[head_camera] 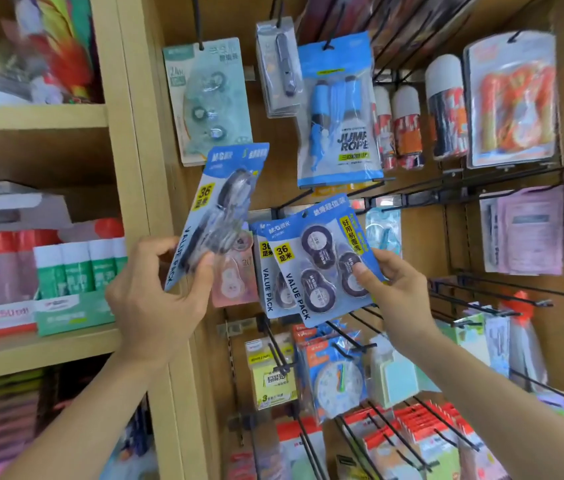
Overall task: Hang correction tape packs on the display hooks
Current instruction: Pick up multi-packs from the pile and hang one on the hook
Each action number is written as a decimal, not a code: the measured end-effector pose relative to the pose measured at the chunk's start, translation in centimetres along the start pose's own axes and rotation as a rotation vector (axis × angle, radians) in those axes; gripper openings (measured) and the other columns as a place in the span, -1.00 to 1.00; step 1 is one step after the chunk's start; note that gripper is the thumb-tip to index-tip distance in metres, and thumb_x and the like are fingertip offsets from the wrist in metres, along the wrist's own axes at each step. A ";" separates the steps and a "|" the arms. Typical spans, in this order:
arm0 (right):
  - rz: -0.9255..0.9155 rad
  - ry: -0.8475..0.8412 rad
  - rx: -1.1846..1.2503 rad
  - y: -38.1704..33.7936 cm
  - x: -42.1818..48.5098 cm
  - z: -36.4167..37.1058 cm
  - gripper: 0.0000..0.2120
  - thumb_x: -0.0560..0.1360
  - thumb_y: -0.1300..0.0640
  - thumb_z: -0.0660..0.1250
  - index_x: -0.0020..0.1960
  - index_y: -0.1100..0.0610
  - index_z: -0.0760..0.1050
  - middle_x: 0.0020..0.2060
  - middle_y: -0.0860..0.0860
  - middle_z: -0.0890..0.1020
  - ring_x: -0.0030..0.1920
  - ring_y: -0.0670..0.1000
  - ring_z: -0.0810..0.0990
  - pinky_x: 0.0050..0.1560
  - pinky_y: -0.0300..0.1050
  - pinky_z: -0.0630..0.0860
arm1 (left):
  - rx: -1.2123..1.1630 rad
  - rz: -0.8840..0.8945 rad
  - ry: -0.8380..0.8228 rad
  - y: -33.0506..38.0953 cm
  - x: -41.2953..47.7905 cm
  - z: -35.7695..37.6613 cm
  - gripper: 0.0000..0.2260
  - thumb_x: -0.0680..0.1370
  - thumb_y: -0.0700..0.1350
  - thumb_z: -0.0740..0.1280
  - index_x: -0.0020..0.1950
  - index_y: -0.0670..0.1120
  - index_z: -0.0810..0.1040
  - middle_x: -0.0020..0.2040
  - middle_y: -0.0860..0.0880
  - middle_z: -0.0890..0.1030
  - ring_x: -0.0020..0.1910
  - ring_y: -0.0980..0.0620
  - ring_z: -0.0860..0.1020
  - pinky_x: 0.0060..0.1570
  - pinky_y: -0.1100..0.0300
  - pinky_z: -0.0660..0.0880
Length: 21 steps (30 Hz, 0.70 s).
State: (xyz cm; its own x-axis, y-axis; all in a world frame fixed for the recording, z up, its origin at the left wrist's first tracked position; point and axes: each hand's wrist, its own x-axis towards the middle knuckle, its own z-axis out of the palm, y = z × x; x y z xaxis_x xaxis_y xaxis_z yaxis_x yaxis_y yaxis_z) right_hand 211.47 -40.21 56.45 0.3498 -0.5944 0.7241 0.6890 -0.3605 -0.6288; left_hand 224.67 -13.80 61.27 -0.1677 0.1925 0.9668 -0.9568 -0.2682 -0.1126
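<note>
My left hand (156, 292) grips a blue correction tape value pack (220, 209) by its lower part, tilted and held off the board. My right hand (396, 289) pinches the right edge of a second blue value pack (318, 258), with the thumb on its blister. The top hole of that pack is at a black display hook (285, 206). Another identical pack (266, 268) hangs right behind it. A pale green correction tape pack (208, 98) hangs on a hook above.
A jump rope pack (339, 112) and white-capped tubes (408, 126) hang upper right. Bare black hooks (502, 296) stick out on the right. Sticky notes (273, 375) and a clock card (339, 379) hang below. Wooden shelves (34, 116) with green glue sticks (79, 268) stand on the left.
</note>
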 end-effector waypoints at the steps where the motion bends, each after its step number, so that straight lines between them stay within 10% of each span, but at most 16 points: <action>1: 0.016 -0.003 -0.001 0.4 0.0 0.1 -0.83 0.52 0.20 0.44 0.10 0.15 0.63 -0.02 0.06 0.73 -0.04 0.06 0.71 -0.09 -0.10 0.62 | 0.004 -0.014 -0.007 0.0 0.0 0.0 -0.74 0.52 0.01 0.45 0.05 -0.10 0.48 -0.21 -0.01 0.60 -0.30 0.11 0.50 -0.27 0.25 0.37; 6: 0.128 0.008 0.022 1.5 0.5 0.9 -0.83 0.53 0.20 0.44 0.11 0.16 0.62 -0.02 0.10 0.73 -0.02 0.13 0.71 -0.05 0.02 0.64 | 0.015 -0.028 -0.044 -0.1 -0.1 0.0 -0.72 0.54 0.02 0.45 0.07 -0.15 0.51 -0.16 -0.12 0.67 -0.31 -0.07 0.60 -0.36 0.01 0.51; 12: 0.261 0.043 -0.002 2.0 1.8 2.1 -0.87 0.53 0.14 0.44 0.06 0.14 0.63 -0.11 0.08 0.74 -0.10 0.15 0.72 -0.18 0.11 0.65 | 0.026 -0.018 -0.064 -0.2 0.0 0.0 -0.71 0.54 0.03 0.45 0.09 -0.13 0.48 -0.14 -0.12 0.68 -0.26 0.05 0.55 -0.25 0.32 0.32; 17: 0.290 0.002 -0.112 1.5 1.6 2.3 -0.88 0.53 0.18 0.43 0.01 0.22 0.58 -0.18 0.05 0.67 -0.32 -0.16 0.69 -0.46 -0.37 0.50 | -0.005 -0.007 -0.049 -0.3 0.2 -0.1 -0.71 0.54 0.04 0.45 0.11 -0.07 0.46 -0.13 -0.09 0.69 -0.24 0.08 0.55 -0.23 0.33 0.33; 21: 0.242 0.004 -0.321 1.5 1.3 2.0 -0.68 0.51 0.08 0.47 0.18 0.20 0.56 -0.05 0.03 0.64 -0.18 -0.16 0.63 -0.31 -0.32 0.51 | 0.032 0.044 -0.042 -0.1 0.4 -0.2 -0.71 0.53 0.02 0.45 0.12 -0.07 0.45 -0.16 -0.11 0.69 -0.26 0.08 0.55 -0.26 0.34 0.28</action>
State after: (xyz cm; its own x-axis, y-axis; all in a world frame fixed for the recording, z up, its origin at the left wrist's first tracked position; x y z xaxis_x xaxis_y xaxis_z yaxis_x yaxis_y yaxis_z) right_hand 214.22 -40.06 56.99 0.4747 -0.6920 0.5439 0.3534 -0.4161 -0.8379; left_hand 224.71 -13.53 61.61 -0.1988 0.1405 0.9699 -0.9405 -0.3058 -0.1485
